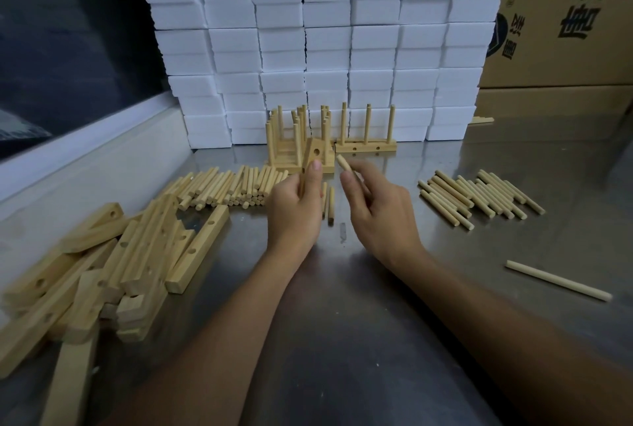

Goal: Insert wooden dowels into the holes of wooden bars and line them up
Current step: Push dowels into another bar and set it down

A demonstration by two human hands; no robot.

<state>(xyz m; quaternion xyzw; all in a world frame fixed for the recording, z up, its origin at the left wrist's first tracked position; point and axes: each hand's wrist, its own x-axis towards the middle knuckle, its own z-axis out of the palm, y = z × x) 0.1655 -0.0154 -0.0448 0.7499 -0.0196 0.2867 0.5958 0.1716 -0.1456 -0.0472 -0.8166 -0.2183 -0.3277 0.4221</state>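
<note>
Steel tabletop (479, 165) with white boxes (325, 48) stacked along the back served as the bench. Bar (315, 151) was held up over mid-table, one hole facing the camera; dowel (343, 164) sat just right of it, tip apart from the hole. Both judged light, stiff, dry wood, smooth enough to twist; the dowel is best pinched near its rear end, the bar gripped below the hole. Left hand (296, 206) was wrapped round the bar, thumb up its face. Right hand (376, 206) pinched the dowel between thumb and fingertips. Finished bars with upright dowels (365, 137) stood behind; loose dowels (479, 197) lay right, bare bars (113, 261) left.
</note>
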